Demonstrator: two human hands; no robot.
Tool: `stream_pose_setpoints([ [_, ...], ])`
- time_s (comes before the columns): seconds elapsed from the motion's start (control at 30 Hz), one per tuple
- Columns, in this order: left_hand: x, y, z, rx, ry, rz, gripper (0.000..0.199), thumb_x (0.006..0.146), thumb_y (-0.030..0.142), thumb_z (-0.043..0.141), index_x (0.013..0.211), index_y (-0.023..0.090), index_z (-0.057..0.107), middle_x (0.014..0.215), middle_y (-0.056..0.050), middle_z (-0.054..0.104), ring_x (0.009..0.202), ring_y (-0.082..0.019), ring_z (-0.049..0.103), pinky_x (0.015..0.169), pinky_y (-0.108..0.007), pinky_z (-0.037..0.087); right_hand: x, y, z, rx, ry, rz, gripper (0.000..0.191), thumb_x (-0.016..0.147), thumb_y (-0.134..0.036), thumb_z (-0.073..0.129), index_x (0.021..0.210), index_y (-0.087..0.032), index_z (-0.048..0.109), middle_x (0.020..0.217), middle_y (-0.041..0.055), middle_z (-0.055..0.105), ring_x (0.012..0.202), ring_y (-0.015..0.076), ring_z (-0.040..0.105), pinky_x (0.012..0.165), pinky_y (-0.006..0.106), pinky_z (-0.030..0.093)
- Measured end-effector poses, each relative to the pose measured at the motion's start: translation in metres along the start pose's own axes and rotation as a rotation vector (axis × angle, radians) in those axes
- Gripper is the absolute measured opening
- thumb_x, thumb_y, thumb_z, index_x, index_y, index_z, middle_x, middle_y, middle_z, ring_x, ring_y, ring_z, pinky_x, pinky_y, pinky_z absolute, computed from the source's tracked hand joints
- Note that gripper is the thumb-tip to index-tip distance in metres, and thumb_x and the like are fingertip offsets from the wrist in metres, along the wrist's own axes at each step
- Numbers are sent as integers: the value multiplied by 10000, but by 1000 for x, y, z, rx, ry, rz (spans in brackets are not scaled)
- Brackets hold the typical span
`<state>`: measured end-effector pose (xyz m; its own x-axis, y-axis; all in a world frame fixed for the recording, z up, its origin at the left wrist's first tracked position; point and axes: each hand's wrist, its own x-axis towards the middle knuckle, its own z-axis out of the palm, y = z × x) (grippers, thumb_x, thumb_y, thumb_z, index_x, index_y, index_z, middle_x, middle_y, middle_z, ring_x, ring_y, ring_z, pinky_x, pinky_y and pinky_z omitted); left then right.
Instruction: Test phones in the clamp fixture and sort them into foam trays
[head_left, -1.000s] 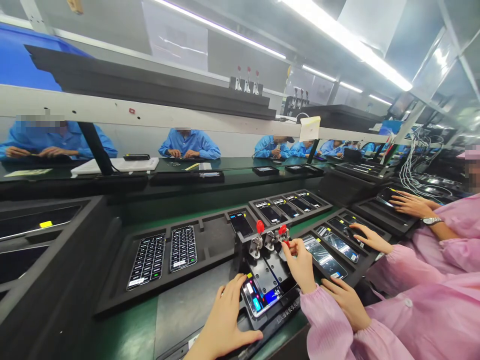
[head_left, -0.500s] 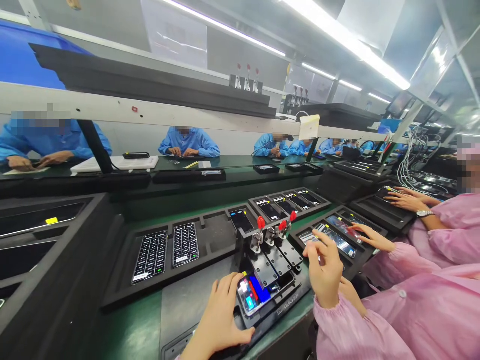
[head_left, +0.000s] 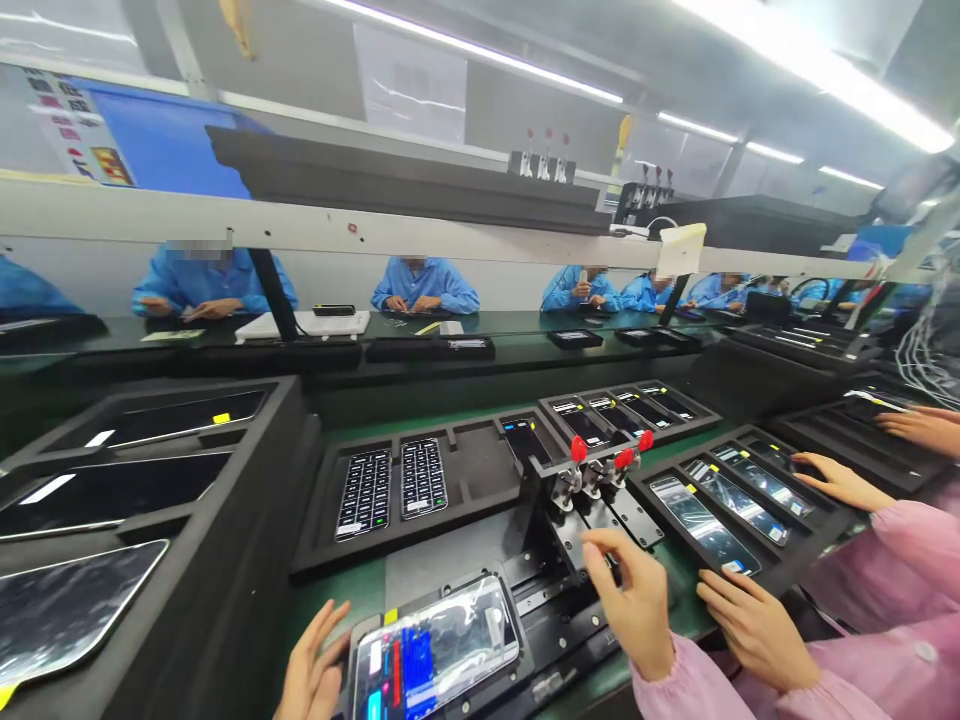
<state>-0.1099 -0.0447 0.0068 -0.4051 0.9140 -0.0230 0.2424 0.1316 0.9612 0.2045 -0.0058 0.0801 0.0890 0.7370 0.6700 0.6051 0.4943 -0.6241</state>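
A lit phone (head_left: 450, 650) with blue and red blocks on its screen lies in a black sliding holder, left of the clamps. My left hand (head_left: 315, 665) is at the phone's left end, fingers apart and extended; whether they touch the phone or only the holder I cannot tell. Over the right side of the black fixture (head_left: 555, 605), my right hand (head_left: 634, 600) hovers in a pink sleeve, fingers loosely bent with nothing visible in them. Several toggle clamps with red tips (head_left: 577, 450) stand on the fixture just behind that hand.
Behind the fixture lies a foam tray (head_left: 469, 475) with phones, two showing grid screens. A deep foam box (head_left: 262, 480) of phones stands at left. At right, a co-worker's hands (head_left: 757, 620) are at another phone tray (head_left: 817, 530). A white shelf beam (head_left: 450, 235) crosses above.
The phone has come out from under the clamp plates, leftward and nearer. My left hand has moved left with it. My right hand is lower, beside the fixture. The view has turned left.
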Motion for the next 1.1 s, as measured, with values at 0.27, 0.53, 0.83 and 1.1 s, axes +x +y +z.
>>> stream_pose_setpoints([
  [0.27,-1,-7,1,-225,71,-162,771,678,745,438,1276,260,399,1155,-74,617,1044,-311,583,942,-503,419,-15,-23,54,-155,-812,-203,420,882,-344,418,1286,-228,413,1348,87,404,1264,263,333,1007,513,323],
  [0.53,-6,-11,1,-218,78,-130,690,727,689,451,1269,267,393,1133,-62,616,1037,-288,585,978,-504,379,-21,-4,56,-23,-765,-85,240,897,-264,383,858,-242,618,1259,7,471,1207,183,386,1040,413,284],
  [0.83,-5,-13,1,-240,96,-116,646,710,667,503,1227,284,448,1058,-52,662,970,-292,627,942,-519,411,-27,8,68,-45,-885,97,611,787,-140,394,1333,-389,280,1274,-4,417,1218,150,376,1092,514,100],
  [1.1,-14,-4,1,-85,80,83,519,834,552,380,1266,265,397,1151,-78,609,1065,-290,572,915,-500,432,-26,7,75,-166,-973,65,699,784,-140,369,1348,-497,161,1262,-18,394,1218,163,377,1053,602,57],
])
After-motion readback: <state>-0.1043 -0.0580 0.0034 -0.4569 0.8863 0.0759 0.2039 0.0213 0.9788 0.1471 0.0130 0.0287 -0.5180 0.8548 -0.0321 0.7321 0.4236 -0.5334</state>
